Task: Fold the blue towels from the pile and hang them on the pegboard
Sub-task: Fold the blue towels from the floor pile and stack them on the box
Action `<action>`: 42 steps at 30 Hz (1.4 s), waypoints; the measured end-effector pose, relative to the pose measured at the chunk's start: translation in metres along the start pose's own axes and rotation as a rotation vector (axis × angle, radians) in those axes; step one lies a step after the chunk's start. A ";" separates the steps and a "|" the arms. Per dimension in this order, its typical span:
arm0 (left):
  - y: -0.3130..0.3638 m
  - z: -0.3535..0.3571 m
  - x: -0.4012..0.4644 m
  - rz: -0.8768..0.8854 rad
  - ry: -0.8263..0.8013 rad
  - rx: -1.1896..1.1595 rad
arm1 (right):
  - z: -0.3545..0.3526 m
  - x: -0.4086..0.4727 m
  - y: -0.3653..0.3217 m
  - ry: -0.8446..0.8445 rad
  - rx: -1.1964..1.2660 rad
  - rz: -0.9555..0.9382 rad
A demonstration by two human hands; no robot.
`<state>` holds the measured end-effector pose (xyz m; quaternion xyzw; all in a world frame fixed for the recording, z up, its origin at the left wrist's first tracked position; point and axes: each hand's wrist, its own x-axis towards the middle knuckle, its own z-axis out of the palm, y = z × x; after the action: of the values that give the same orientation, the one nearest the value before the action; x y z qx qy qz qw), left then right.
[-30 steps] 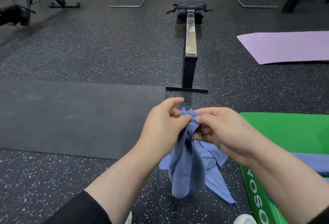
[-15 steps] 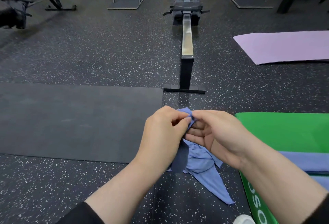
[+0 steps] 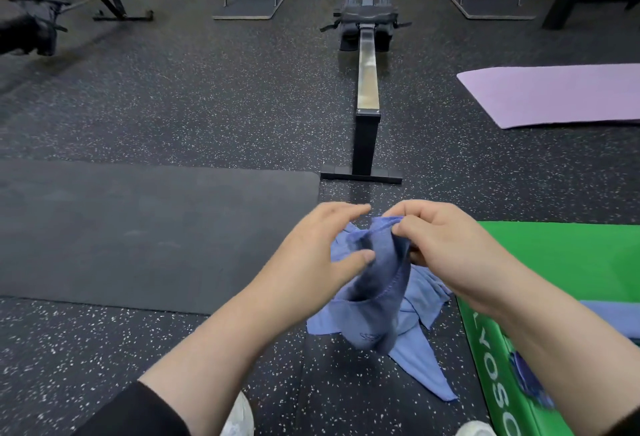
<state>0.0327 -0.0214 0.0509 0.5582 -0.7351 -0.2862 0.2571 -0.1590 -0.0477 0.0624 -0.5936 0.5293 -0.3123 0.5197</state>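
Head view, towel: I see the blue towel point(image 3: 375, 283) bunched and hanging from my hands above the speckled floor point(image 3: 173, 106), with more blue cloth of the pile point(image 3: 420, 349) lying on the floor right beneath it.
Head view, right hand: my right hand point(image 3: 446, 248) pinches the towel's top hem, its fingers point(image 3: 408, 226) curled over the edge.
Head view, left hand: my left hand point(image 3: 311, 255) sits just beside the cloth on its left, fingers spread wide and fairly straight, thumb touching the fabric; I judge it grips nothing.
Head view, key relation: the towel's long axis runs down from the right-hand pinch. The free hem lies between the two hands, nearer the left, so I judge the left should take the next corner.
Head view, pose: both forearms reach forward and converge at the towel, palms turned inward.
Head view, surroundings: a green mat point(image 3: 571, 262) lies on the right, a dark mat point(image 3: 138, 227) on the left, a rowing machine point(image 3: 367, 89) straight ahead. No pegboard is in view.
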 end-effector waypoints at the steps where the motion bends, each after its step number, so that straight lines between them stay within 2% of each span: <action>1: -0.002 0.002 0.000 0.003 -0.059 0.003 | -0.001 -0.002 -0.002 -0.032 -0.029 -0.021; 5: -0.001 0.006 0.000 -0.048 -0.108 -0.129 | -0.005 -0.007 -0.006 -0.078 -0.144 -0.111; 9: -0.004 0.008 0.001 -0.068 -0.079 -0.117 | -0.011 -0.011 -0.006 -0.129 -0.247 -0.181; 13: -0.009 0.005 -0.002 -0.099 -0.140 -0.074 | -0.021 -0.009 -0.001 0.064 -0.453 -0.231; 17: -0.025 0.000 -0.009 -0.180 -0.223 0.071 | -0.034 -0.008 0.005 0.160 -0.413 -0.188; 21: -0.037 -0.010 -0.017 -0.311 -0.127 0.070 | -0.046 -0.008 0.012 0.227 -0.367 -0.196; 27: -0.065 -0.036 -0.025 -0.503 -0.030 0.389 | -0.059 -0.009 0.017 0.325 -0.380 -0.185; 29: -0.068 -0.045 -0.025 -0.551 0.006 0.246 | -0.066 -0.006 0.025 0.323 -0.403 -0.152; 33: -0.057 -0.052 -0.028 -0.577 0.061 -0.340 | -0.073 -0.004 0.038 0.349 -0.409 -0.082; 36: -0.047 -0.055 -0.030 -0.560 0.081 -0.539 | -0.079 -0.005 0.041 0.366 -0.393 -0.083; 38: -0.044 -0.057 -0.031 -0.544 0.038 -0.583 | -0.083 -0.007 0.043 0.363 -0.397 -0.088; 40: -0.044 -0.059 -0.035 -0.469 -0.039 -0.518 | -0.085 -0.009 0.045 0.354 -0.394 -0.089; 42: -0.047 -0.058 -0.036 -0.343 -0.080 -0.246 | -0.086 -0.011 0.046 0.346 -0.412 -0.076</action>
<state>0.1140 -0.0040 0.0563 0.6279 -0.5984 -0.4351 0.2415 -0.2545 -0.0575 0.0435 -0.6442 0.6397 -0.3140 0.2777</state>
